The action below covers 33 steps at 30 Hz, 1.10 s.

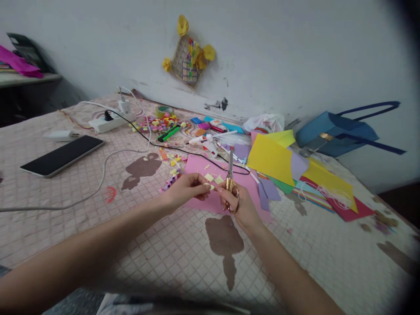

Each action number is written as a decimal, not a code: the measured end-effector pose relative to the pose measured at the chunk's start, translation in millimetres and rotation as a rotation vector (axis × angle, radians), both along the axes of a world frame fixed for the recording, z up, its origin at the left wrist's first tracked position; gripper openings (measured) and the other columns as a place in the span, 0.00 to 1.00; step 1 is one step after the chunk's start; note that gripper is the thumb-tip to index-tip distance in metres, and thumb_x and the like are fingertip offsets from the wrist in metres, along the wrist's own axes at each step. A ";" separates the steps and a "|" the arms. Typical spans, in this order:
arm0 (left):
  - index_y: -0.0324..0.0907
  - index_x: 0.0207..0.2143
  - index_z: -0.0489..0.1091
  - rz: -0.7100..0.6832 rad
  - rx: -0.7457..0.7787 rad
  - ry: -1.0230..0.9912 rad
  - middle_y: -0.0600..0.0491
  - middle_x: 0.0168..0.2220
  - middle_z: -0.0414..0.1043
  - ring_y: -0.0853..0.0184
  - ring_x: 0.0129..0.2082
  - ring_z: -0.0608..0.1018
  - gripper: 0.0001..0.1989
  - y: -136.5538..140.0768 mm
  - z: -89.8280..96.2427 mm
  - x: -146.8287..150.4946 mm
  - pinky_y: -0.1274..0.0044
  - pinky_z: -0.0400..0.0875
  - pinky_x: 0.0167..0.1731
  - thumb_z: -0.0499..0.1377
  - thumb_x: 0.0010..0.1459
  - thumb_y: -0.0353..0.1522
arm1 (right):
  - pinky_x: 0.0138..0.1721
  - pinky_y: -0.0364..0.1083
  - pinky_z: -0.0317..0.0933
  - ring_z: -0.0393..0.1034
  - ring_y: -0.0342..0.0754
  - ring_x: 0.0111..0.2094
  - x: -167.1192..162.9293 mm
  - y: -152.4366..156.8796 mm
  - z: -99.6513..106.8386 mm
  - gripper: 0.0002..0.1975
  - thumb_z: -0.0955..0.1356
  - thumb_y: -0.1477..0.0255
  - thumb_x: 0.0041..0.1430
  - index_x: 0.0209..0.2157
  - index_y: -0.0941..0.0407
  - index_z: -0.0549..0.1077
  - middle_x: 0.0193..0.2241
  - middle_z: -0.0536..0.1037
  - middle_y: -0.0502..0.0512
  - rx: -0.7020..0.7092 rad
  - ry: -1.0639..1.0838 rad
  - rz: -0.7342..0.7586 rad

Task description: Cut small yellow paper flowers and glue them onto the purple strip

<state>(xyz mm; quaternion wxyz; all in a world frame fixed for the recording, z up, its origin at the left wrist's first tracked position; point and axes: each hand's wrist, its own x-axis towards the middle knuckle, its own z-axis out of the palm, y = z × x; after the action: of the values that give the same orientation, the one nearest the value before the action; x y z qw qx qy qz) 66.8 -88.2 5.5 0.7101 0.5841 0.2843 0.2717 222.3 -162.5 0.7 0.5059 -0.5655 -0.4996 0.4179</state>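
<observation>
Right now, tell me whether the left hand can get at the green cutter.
Probably yes: the thin black cord and paper scraps between the left hand and green cutter lie low, though that hand pinches a pale yellow piece.

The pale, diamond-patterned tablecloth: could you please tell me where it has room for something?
The tablecloth has room between the left forearm and right forearm, between the left forearm and the long grey cable, and right of the right forearm, below the flat red sheet. It is crowded toward the white wall: small coloured scraps, white glue gun, yellow sheets.
</observation>
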 end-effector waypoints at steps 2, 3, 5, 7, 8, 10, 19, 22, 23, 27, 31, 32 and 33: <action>0.37 0.27 0.64 0.015 -0.024 0.001 0.54 0.23 0.70 0.74 0.23 0.71 0.10 0.0 1.2 -0.3 0.79 0.66 0.27 0.61 0.50 0.34 | 0.15 0.38 0.47 0.55 0.38 0.15 0.4 0.2 -0.6 0.09 0.65 0.65 0.54 0.29 0.58 0.67 0.13 0.61 0.43 -0.009 0.010 0.000; 0.37 0.27 0.64 0.020 -0.030 0.002 0.54 0.23 0.70 0.74 0.23 0.71 0.10 -0.3 1.7 -0.3 0.79 0.66 0.28 0.61 0.49 0.33 | 0.15 0.38 0.47 0.55 0.38 0.15 0.3 0.2 -0.7 0.09 0.65 0.65 0.54 0.29 0.58 0.67 0.13 0.61 0.43 -0.014 0.015 0.003; 0.37 0.27 0.64 0.023 -0.030 -0.001 0.55 0.23 0.70 0.74 0.23 0.71 0.09 -1.2 2.4 0.2 0.79 0.66 0.27 0.61 0.49 0.33 | 0.15 0.38 0.47 0.55 0.38 0.15 -0.2 0.2 -0.8 0.10 0.65 0.65 0.54 0.29 0.57 0.67 0.14 0.61 0.43 -0.018 0.020 0.008; 0.37 0.27 0.64 0.017 -0.019 -0.003 0.55 0.23 0.70 0.74 0.23 0.71 0.09 -1.7 2.7 0.5 0.79 0.66 0.27 0.61 0.50 0.34 | 0.14 0.38 0.47 0.54 0.37 0.14 -0.8 0.1 -0.7 0.10 0.65 0.64 0.53 0.28 0.57 0.67 0.14 0.61 0.43 -0.013 0.024 0.008; 0.37 0.27 0.64 0.012 -0.010 -0.001 0.54 0.23 0.70 0.74 0.23 0.71 0.10 -1.1 2.8 0.4 0.79 0.67 0.28 0.61 0.50 0.34 | 0.14 0.38 0.46 0.54 0.37 0.14 -0.8 0.2 -0.4 0.10 0.65 0.64 0.53 0.28 0.57 0.67 0.14 0.61 0.43 -0.014 0.026 0.007; 0.37 0.27 0.64 0.007 0.026 0.019 0.54 0.24 0.70 0.74 0.23 0.71 0.10 2.9 2.8 -1.1 0.79 0.67 0.28 0.60 0.50 0.35 | 0.14 0.37 0.46 0.54 0.37 0.14 0.4 0.6 0.3 0.11 0.66 0.64 0.52 0.28 0.57 0.67 0.13 0.61 0.43 -0.026 0.027 -0.005; 0.38 0.32 0.68 0.086 0.803 0.568 0.52 0.28 0.70 0.69 0.26 0.72 0.06 30.4 -1.9 -17.3 0.78 0.64 0.27 0.56 0.52 0.32 | 0.13 0.37 0.43 0.55 0.36 0.13 20.6 8.8 -0.1 0.10 0.66 0.66 0.52 0.28 0.59 0.69 0.13 0.62 0.43 -0.026 -0.001 -0.059; 0.38 0.36 0.68 0.196 1.023 0.670 0.48 0.36 0.69 0.66 0.32 0.72 0.08 25.9 -1.2 -12.5 0.76 0.65 0.31 0.55 0.52 0.29 | 0.14 0.37 0.44 0.55 0.36 0.13 24.5 11.2 -1.1 0.09 0.67 0.66 0.51 0.27 0.59 0.69 0.13 0.62 0.43 -0.019 0.001 -0.068; 0.38 0.36 0.68 0.203 1.067 0.692 0.48 0.37 0.69 0.65 0.34 0.72 0.08 25.0 -0.7 -9.2 0.75 0.65 0.32 0.54 0.53 0.29 | 0.14 0.37 0.44 0.54 0.36 0.13 25.7 11.9 -1.2 0.10 0.67 0.66 0.51 0.27 0.59 0.68 0.13 0.62 0.43 -0.014 0.002 -0.070; 0.38 0.38 0.69 0.138 1.197 0.745 0.46 0.37 0.69 0.60 0.38 0.71 0.09 30.7 -0.2 10.0 0.72 0.65 0.34 0.53 0.53 0.28 | 0.15 0.38 0.45 0.54 0.37 0.13 30.7 14.1 -1.8 0.10 0.67 0.66 0.50 0.27 0.59 0.68 0.12 0.61 0.43 0.009 0.007 -0.096; 0.37 0.38 0.70 0.029 1.286 0.721 0.44 0.39 0.68 0.60 0.39 0.71 0.12 45.5 -3.1 30.7 0.72 0.65 0.36 0.53 0.51 0.24 | 0.15 0.38 0.45 0.54 0.37 0.14 34.2 14.2 -2.2 0.10 0.67 0.65 0.50 0.27 0.58 0.67 0.12 0.61 0.43 0.010 0.014 -0.113; 0.37 0.35 0.71 0.010 1.290 0.718 0.44 0.39 0.68 0.60 0.40 0.71 0.10 48.8 -3.3 34.2 0.72 0.65 0.37 0.54 0.50 0.23 | 0.15 0.38 0.45 0.53 0.37 0.14 34.7 14.0 -2.3 0.10 0.67 0.65 0.50 0.26 0.58 0.66 0.12 0.62 0.43 0.013 0.013 -0.108; 0.37 0.31 0.71 -0.012 1.277 0.713 0.44 0.37 0.69 0.60 0.39 0.71 0.07 51.4 -2.9 36.7 0.73 0.65 0.37 0.55 0.49 0.23 | 0.15 0.38 0.45 0.53 0.37 0.14 35.2 13.7 -2.3 0.10 0.67 0.65 0.50 0.26 0.58 0.66 0.12 0.62 0.43 0.017 0.010 -0.104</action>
<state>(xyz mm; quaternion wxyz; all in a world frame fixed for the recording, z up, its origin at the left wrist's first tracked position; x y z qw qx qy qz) 103.5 -36.8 2.5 0.0967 0.9389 0.2810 0.1737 257.5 -148.8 -1.6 0.5343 -0.5843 -0.4705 0.3895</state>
